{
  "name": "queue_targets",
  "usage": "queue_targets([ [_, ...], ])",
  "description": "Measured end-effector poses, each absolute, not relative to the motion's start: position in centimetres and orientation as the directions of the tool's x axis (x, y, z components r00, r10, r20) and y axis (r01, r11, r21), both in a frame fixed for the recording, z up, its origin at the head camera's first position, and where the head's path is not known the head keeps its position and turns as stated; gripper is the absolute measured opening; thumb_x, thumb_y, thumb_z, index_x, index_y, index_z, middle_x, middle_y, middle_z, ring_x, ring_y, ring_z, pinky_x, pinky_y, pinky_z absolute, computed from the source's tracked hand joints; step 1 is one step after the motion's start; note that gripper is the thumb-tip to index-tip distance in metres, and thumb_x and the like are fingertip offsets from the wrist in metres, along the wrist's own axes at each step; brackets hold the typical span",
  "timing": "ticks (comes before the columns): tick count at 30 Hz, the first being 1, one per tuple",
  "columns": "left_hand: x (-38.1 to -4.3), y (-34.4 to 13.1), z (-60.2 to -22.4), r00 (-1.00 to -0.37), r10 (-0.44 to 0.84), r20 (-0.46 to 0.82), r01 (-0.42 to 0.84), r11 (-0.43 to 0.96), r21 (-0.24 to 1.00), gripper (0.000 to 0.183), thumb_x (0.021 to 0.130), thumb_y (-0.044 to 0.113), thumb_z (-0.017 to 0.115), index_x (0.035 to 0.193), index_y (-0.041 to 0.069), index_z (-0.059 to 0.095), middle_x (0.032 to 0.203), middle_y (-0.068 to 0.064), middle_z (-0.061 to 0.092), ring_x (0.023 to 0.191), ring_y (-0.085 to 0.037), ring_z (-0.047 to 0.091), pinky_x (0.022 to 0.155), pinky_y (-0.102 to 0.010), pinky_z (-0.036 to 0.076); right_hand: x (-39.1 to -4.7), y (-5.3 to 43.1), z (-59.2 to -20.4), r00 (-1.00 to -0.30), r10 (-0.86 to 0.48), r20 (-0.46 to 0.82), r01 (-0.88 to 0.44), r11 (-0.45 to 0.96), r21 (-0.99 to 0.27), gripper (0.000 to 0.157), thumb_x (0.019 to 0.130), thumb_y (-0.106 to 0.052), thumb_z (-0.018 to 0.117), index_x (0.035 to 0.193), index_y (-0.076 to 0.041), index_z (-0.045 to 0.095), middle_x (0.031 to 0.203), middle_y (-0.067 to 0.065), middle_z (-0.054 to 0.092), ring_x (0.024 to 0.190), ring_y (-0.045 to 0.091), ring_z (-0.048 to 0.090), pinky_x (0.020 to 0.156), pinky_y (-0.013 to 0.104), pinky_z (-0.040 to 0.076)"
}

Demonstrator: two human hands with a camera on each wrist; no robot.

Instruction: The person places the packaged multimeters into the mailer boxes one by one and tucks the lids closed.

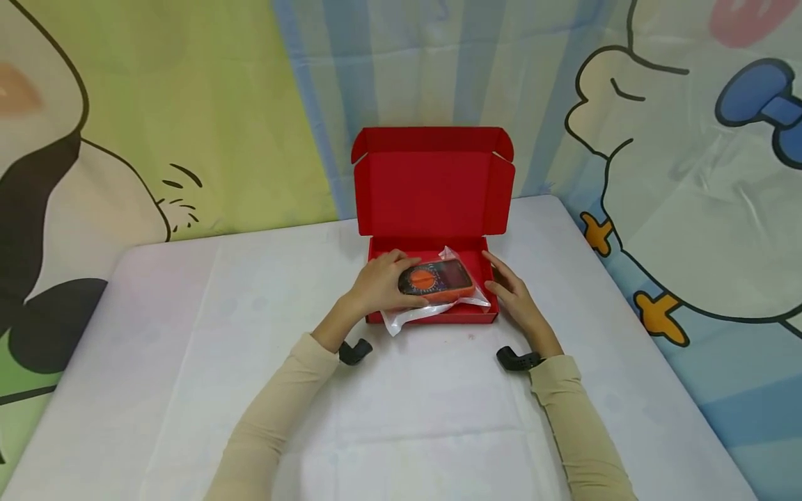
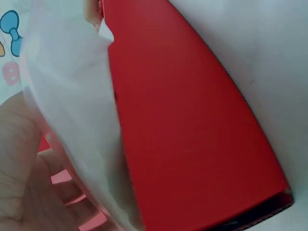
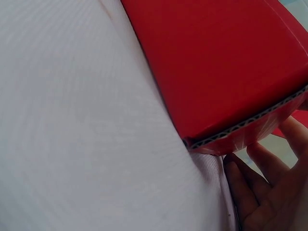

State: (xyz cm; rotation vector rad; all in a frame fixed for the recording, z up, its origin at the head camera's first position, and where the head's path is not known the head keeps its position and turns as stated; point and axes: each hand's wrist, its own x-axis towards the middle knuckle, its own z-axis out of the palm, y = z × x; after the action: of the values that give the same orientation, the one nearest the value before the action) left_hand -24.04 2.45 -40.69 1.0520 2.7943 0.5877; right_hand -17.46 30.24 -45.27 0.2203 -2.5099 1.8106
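Note:
A multimeter (image 1: 447,276) with an orange case and orange dial lies tilted over the open red box (image 1: 432,319), inside a clear plastic bag (image 1: 401,319). My left hand (image 1: 385,282) grips its dial end through the bag, thumb on the near side and fingers on the far side. In the left wrist view the bag (image 2: 77,91) hangs beside the front wall of the box (image 2: 183,115). My right hand (image 1: 512,296) touches the right wall of the box with its fingers fairly straight. The right wrist view shows those fingers (image 3: 264,163) against the box's side.
The box lid (image 1: 426,188) stands upright at the back, its side flaps folded out. A white cloth covers the table (image 1: 250,313). Cartoon-printed curtains (image 1: 250,104) hang behind and at the right. A dark wrist camera (image 1: 355,351) sits on the left wrist, another (image 1: 519,359) on the right.

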Motion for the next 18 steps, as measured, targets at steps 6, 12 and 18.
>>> queue_targets([
  [6, -24.7, 2.4, -41.4, -0.721, 0.691, 0.037, 0.632, 0.635, 0.444, 0.079, 0.080, 0.045, 0.079, 0.145, 0.013, 0.048, 0.139, -0.012, 0.051, 0.125, -0.028, 0.049, 0.111, -0.053, 0.032, -17.5, 30.2, -45.6, -0.986, -0.096, 0.138, -0.160, 0.289, -0.944, 0.058, 0.096, -0.002, 0.049, 0.151, -0.001, 0.030, 0.158, 0.019, 0.025, 0.144, 0.039, 0.025, 0.114, 0.057, 0.025],
  [12, -25.4, 2.2, -42.8, -0.699, 0.716, 0.009, 0.624, 0.603, 0.496, 0.072, 0.086, 0.040, 0.073, 0.147, 0.015, 0.045, 0.147, -0.012, 0.045, 0.133, -0.029, 0.043, 0.114, -0.053, 0.027, -17.3, 30.0, -45.7, -0.987, -0.097, 0.131, -0.154, 0.287, -0.946, 0.059, 0.096, -0.003, 0.050, 0.151, -0.001, 0.030, 0.158, 0.019, 0.025, 0.144, 0.040, 0.025, 0.114, 0.058, 0.025],
  [18, -25.9, 2.1, -43.7, -0.676, 0.737, 0.011, 0.631, 0.571, 0.524, 0.065, 0.092, 0.039, 0.066, 0.149, 0.018, 0.043, 0.156, -0.012, 0.033, 0.144, -0.031, 0.030, 0.118, -0.054, 0.019, -17.3, 30.1, -45.3, -0.986, -0.088, 0.144, -0.165, 0.299, -0.940, 0.058, 0.096, -0.003, 0.049, 0.151, 0.000, 0.031, 0.158, 0.020, 0.026, 0.142, 0.041, 0.028, 0.113, 0.058, 0.026],
])
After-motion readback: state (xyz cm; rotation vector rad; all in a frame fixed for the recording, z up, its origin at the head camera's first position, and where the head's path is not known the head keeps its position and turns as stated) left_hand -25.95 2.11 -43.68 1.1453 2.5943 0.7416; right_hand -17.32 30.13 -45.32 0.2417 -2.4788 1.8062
